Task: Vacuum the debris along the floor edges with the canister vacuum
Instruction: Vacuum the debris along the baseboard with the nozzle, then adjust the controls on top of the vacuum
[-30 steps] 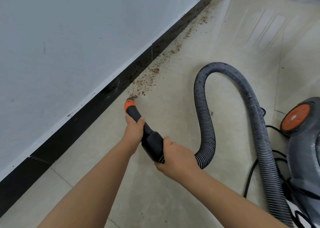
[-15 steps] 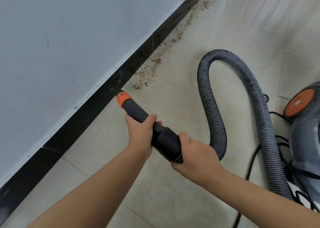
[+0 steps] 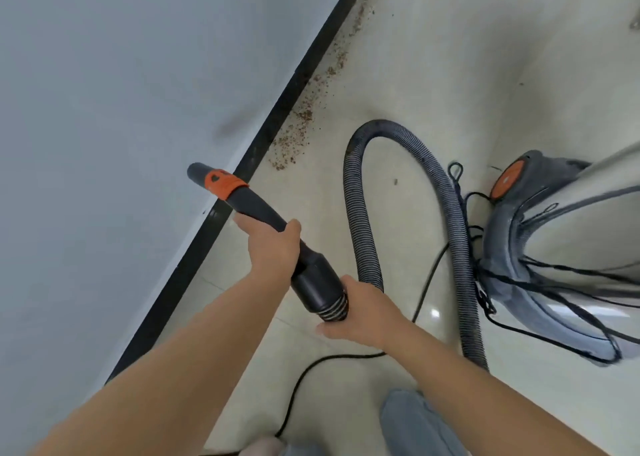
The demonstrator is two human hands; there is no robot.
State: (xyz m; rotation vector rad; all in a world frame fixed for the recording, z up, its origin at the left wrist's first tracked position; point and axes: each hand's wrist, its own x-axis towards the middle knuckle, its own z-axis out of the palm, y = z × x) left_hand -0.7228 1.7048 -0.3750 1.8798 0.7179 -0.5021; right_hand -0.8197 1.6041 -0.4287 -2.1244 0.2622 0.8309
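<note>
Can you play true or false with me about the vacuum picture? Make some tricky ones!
1. Both hands hold the vacuum nozzle end. True: the left hand grips the black nozzle and the right hand grips the ribbed hose where it joins.
2. The band near the nozzle tip is green. False: the band is orange.
3. Brown debris lies beside the black baseboard. True.
4. The nozzle tip is sitting in the debris. False: it is held apart from the crumbs, nearer the person.
5. The canister vacuum is on the person's left. False: it is on the right.
</note>
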